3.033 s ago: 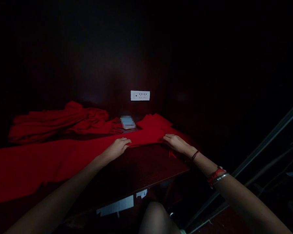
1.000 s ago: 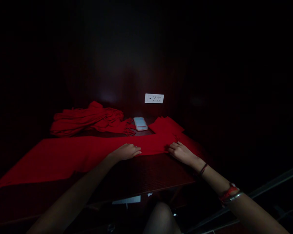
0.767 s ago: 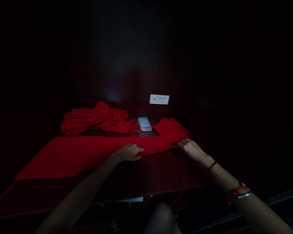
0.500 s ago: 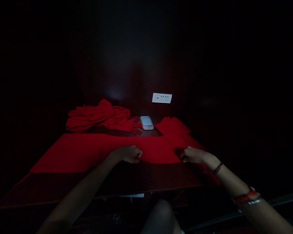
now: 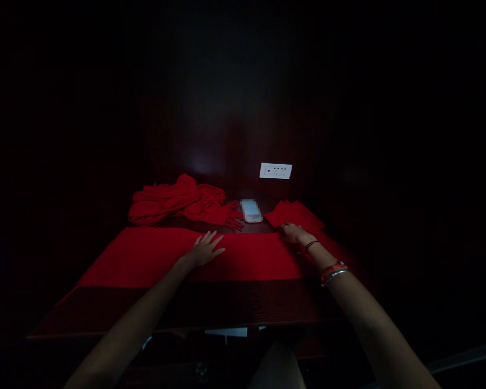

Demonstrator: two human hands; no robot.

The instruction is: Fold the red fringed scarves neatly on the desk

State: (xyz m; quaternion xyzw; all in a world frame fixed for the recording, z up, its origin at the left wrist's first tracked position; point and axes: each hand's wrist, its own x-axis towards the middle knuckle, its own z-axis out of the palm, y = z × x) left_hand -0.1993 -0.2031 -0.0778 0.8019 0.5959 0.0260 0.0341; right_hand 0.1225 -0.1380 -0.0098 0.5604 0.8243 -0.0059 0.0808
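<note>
A long red scarf (image 5: pixel 154 256) lies spread flat across a dark wooden table (image 5: pixel 235 302). My left hand (image 5: pixel 204 249) rests on its middle, fingers spread and flat. At the scarf's far edge on the right lies my right hand (image 5: pixel 294 234), its fingers low on the cloth and dim in the poor light. Bracelets circle the right wrist.
A bunched red scarf with fringe (image 5: pixel 178 201) lies at the back left. A folded red scarf (image 5: pixel 295 215) sits at the back right, with a small white object (image 5: pixel 251 210) between them. A white wall socket (image 5: pixel 275 170) is on the dark back panel. The room is very dark.
Both hands pulled the scarf's near edge toward me, then let go and moved forward onto the cloth. The scarf now lies wider and flatter. The camera has shifted left.
</note>
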